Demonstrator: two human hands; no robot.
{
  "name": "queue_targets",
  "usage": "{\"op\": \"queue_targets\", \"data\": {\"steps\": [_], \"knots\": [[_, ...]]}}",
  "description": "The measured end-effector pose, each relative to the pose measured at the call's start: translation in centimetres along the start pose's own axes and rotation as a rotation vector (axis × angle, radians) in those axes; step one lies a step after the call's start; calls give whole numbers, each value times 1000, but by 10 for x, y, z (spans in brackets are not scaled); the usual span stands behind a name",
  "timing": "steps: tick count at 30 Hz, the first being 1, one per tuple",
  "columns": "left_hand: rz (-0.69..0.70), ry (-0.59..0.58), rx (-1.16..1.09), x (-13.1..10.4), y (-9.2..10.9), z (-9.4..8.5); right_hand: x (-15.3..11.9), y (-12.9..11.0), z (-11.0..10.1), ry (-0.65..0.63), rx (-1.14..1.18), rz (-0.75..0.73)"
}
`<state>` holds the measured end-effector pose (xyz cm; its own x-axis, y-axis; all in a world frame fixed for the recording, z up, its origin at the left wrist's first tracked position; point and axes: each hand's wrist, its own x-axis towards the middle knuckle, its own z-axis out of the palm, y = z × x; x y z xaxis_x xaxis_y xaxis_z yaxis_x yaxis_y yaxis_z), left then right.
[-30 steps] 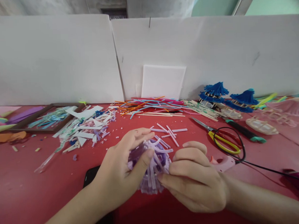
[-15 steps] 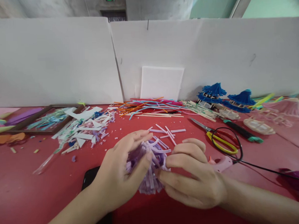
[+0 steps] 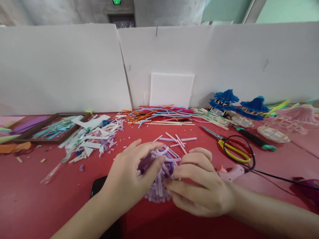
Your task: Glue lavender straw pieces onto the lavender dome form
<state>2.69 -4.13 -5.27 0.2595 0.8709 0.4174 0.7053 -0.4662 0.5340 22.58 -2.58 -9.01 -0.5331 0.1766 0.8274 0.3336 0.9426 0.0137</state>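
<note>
Head view: above a red table (image 3: pixel 142 228), we hold a purple strip piece (image 3: pixel 159 185) between both hands, low in the middle of the scene. Our left hand (image 3: pixel 130 169) cups it from the left, fingers curving over its far upper side and thumb laid across its near face, so the piece sits within the hollow of the grip. Our right hand (image 3: pixel 201 187) closes on its right side, thumb and forefinger drawn together at the edge of the hanging strips; we cannot tell which strip, if any, lies between those fingertips. Pale strip ends poke out between the two hands, and a fringe hangs below the left thumb. Just beyond the piece, loose lilac strips (image 3: pixel 179 141) lie crossed on the tabletop. A black device (image 3: pixel 97 186) rests partly beneath our left forearm, while a pink tool (image 3: pixel 233 173) lies just past our right hand, near scissors (image 3: pixel 213 133) with yellow and red handles. Farther back, coloured stems (image 3: pixel 159 114) spread before a white panel (image 3: pixel 53 67), with pale scraps (image 3: pixel 97 135) heaped to the left and two blue-roofed models (image 3: pixel 225 96) standing to the right.
</note>
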Motion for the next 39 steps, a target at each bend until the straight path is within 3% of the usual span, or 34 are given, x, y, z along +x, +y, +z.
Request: {"op": "queue_targets", "data": {"steps": [12,23,30,35,39], "knots": [[-45,61,-23,-1,-1,6,-4,2,4,18,71,12],[146,85,29,-6,-11,6,0,1,3,-6,10,-17],[177,105,79,1,-10,10,2,-1,-1,-30,-1,-12],[147,111,11,-3,-14,11,1,-3,-4,-41,-49,-6],[122,120,-244,-8,-21,9,2,5,-9,2,11,-10]]}}
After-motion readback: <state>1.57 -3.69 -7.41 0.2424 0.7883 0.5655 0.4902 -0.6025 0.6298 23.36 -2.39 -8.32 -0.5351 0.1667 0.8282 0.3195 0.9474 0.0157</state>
